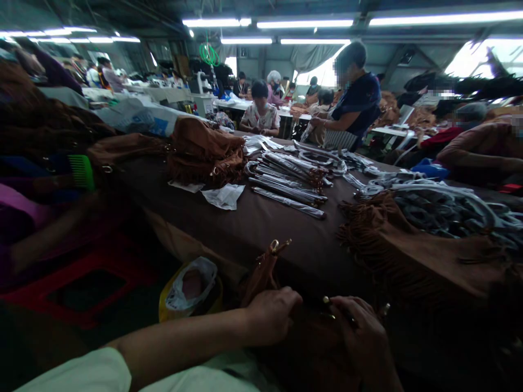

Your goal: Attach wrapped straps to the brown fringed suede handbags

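Observation:
My left hand [274, 314] is closed in a fist at the table edge, gripping a brown suede bag [265, 272]. A gold-coloured ring [274, 246] and a short metal-tipped end stick up from the bag beyond my knuckles. To the right, my right hand [363, 332] has thumb and fingers pinched together at a gold-coloured metal fitting [326, 299]. The fitting's lower part is lost in dark shadow, so I cannot tell what it joins. Below both hands, more brown material shows only dimly.
Wrapped straps [290, 185] lie on the dark table, beside stacked brown suede bags [204, 149]. A fringed brown bag [417, 239] is at the right. On the left are a yellow bin [165, 305], a red stool [90, 272] and a person holding a green comb [81, 171]. Other people work beyond.

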Demonstrator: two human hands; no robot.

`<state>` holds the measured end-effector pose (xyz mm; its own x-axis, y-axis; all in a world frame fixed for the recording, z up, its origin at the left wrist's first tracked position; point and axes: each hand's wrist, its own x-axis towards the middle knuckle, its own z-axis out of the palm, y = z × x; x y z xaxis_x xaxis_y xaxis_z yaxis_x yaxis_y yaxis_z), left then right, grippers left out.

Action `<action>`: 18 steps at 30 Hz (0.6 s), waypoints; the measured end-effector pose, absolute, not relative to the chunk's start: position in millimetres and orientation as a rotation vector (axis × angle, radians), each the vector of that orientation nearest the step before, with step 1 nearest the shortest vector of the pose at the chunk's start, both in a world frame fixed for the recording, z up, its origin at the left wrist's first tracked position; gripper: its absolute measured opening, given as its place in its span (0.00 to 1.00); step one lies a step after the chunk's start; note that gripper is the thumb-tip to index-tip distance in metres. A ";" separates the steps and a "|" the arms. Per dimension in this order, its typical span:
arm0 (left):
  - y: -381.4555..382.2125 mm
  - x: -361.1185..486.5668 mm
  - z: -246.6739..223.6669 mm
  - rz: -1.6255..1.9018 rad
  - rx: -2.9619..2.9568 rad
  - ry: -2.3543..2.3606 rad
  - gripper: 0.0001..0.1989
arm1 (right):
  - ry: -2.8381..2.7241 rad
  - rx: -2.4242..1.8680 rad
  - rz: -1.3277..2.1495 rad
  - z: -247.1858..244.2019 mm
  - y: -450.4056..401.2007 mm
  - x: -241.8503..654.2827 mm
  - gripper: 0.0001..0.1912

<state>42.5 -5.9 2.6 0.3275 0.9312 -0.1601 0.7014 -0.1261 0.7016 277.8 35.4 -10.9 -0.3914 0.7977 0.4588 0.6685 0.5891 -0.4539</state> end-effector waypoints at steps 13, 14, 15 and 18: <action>4.8 48.0 18.2 1.109 1.594 1.271 0.10 | -2.524 -0.955 0.185 -1.5 30.9 278.3 0.08; 2.8 35.7 21.2 1.182 1.607 1.332 0.11 | -2.535 -0.955 0.162 -1.1 29.9 275.7 0.10; 2.7 22.8 23.9 1.260 1.595 1.411 0.11 | -2.522 -0.955 0.143 -1.1 29.3 272.1 0.12; 14.3 -12.2 27.9 1.386 1.539 1.635 0.19 | -2.414 -0.970 0.160 -0.2 31.5 253.5 0.16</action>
